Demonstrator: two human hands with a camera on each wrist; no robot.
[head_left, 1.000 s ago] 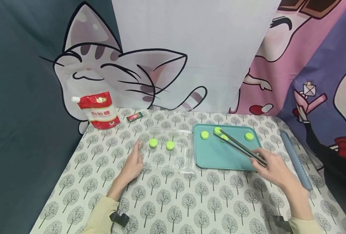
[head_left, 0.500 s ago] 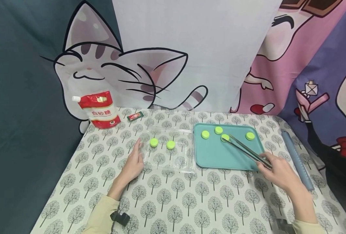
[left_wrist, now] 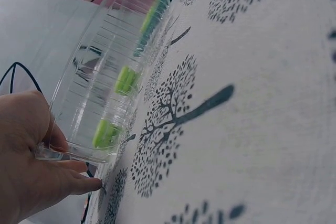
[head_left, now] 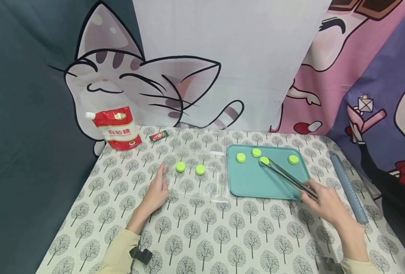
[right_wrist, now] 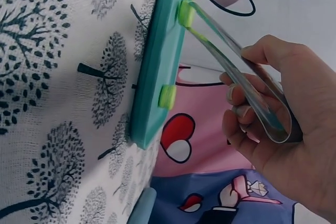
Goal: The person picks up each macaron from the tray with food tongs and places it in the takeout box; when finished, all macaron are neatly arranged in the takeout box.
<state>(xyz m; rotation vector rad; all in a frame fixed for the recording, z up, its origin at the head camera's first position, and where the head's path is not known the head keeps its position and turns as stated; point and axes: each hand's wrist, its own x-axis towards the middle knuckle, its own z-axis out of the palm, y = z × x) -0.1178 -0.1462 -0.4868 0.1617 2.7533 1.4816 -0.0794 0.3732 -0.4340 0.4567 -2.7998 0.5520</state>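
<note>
My left hand (head_left: 156,193) pinches the left wall of a clear plastic clamshell box (head_left: 202,198), fingers on both sides of its edge in the left wrist view. Two bright green macarons, one at the left (head_left: 180,166) and one nearer the middle (head_left: 200,169), sit inside it. Metal tongs (head_left: 289,178) are held in my right hand (head_left: 327,201), thumb on one arm and fingers on the other. Their tips stand on either side of a green macaron (right_wrist: 185,13) on the teal tray (head_left: 250,184). Three other macarons lie on that tray, one of them at right (head_left: 293,160).
The box's lid (head_left: 200,140) lies folded back behind it. A red and white sugar pouch (head_left: 118,129) stands at the back left, beside a small green and red packet (head_left: 158,136). Right of the tray lies a blue-grey rod (head_left: 349,188). A printed curtain hangs behind the table.
The tong tips have moved right and toward me, from between two macarons to around the nearer one, and have drawn closer together on it. My left hand stays on the box.
</note>
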